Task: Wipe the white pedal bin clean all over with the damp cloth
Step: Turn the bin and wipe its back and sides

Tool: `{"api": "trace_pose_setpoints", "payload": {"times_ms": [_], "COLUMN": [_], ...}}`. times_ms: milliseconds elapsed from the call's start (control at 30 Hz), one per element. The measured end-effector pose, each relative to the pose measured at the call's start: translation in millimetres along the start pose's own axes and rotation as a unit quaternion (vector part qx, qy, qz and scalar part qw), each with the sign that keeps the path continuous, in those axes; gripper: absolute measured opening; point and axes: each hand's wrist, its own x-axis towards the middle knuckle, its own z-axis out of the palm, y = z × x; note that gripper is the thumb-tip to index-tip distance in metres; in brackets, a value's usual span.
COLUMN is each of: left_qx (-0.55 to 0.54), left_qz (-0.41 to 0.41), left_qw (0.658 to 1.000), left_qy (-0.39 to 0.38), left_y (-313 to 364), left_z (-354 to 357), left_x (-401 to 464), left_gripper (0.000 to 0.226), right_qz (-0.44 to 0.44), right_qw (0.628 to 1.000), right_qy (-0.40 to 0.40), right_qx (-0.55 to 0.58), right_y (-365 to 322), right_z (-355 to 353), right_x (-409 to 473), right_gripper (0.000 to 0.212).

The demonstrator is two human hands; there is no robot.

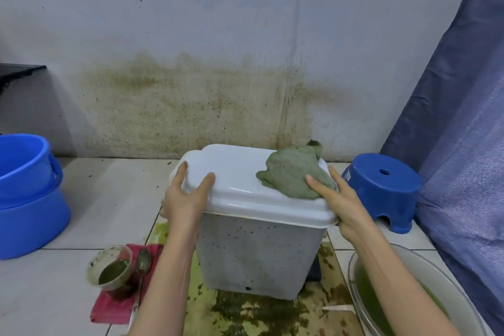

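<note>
The white pedal bin [253, 254] stands on the tiled floor in the middle of the view, its lid [237, 180] closed and its front wall speckled with dark spots. A green damp cloth [291, 169] lies crumpled on the right part of the lid. My left hand [185, 194] grips the lid's left edge, thumb on top and fingers round the side. My right hand [341, 199] holds the lid's right edge, thumb pressing on the cloth's near end. The bin's dark pedal [316, 270] shows at its lower right.
Stacked blue tubs [27, 194] stand at left, a blue stool [381, 188] at right before a blue curtain [463, 117]. A cup of green liquid [111, 270] and a spoon [143, 259] sit on a pink cloth [109, 305]. A basin of green water [436, 308] is lower right. Green stains cover floor and wall.
</note>
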Motion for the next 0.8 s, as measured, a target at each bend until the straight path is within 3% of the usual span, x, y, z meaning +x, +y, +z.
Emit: {"api": "trace_pose_setpoints", "payload": {"times_ms": [67, 133, 200, 267, 333, 433, 500, 567, 667, 733, 800], "left_qx": [0.045, 0.152, 0.273, 0.353, 0.366, 0.327, 0.349, 0.296, 0.189, 0.167, 0.145], "left_qz": [-0.008, -0.009, -0.02, -0.003, 0.123, 0.321, 0.373, 0.389, 0.358, 0.326, 0.272], "left_qw": [0.999, 0.986, 0.959, 0.935, 0.922, 0.865, 0.821, 0.839, 0.892, 0.906, 0.913], "left_qy": [-0.022, -0.065, -0.072, -0.031, -0.032, -0.203, -0.254, -0.237, -0.204, -0.211, -0.268], "left_y": [5, 17, 27, 37, 43, 46, 50, 59, 88, 111, 131], "left_z": [-2, -5, -9, -10, -4, 17, 30, 37, 31, 19, 8], "left_x": [-4, -7, -13, -25, -46, -78, -94, -97, -95, -93, -91], "left_gripper": [0.072, 0.071, 0.073, 0.078, 0.081, 0.087, 0.084, 0.062, 0.015, 0.026, 0.035], "right_qz": [-0.003, -0.028, -0.03, -0.036, -0.051, -0.087, -0.122, -0.125, -0.092, -0.102, -0.127], "right_qw": [0.999, 0.987, 0.943, 0.905, 0.902, 0.922, 0.945, 0.978, 0.996, 0.995, 0.99], "right_qy": [0.015, 0.087, 0.157, 0.192, 0.203, 0.212, 0.184, 0.114, 0.019, -0.011, 0.001], "right_qx": [-0.029, -0.135, -0.291, -0.377, -0.377, -0.313, -0.243, -0.125, -0.002, 0.019, -0.068], "right_y": [-1, 3, 5, 5, -1, -13, -29, -49, -79, -91, -99], "right_z": [1, 8, 18, 28, 35, 41, 46, 44, 29, 19, 13], "right_x": [-2, -6, -13, -22, -32, -40, -50, -63, -80, -86, -89], "right_gripper": [0.085, 0.088, 0.087, 0.07, 0.053, 0.038, 0.026, 0.012, 0.013, 0.034, 0.066]}}
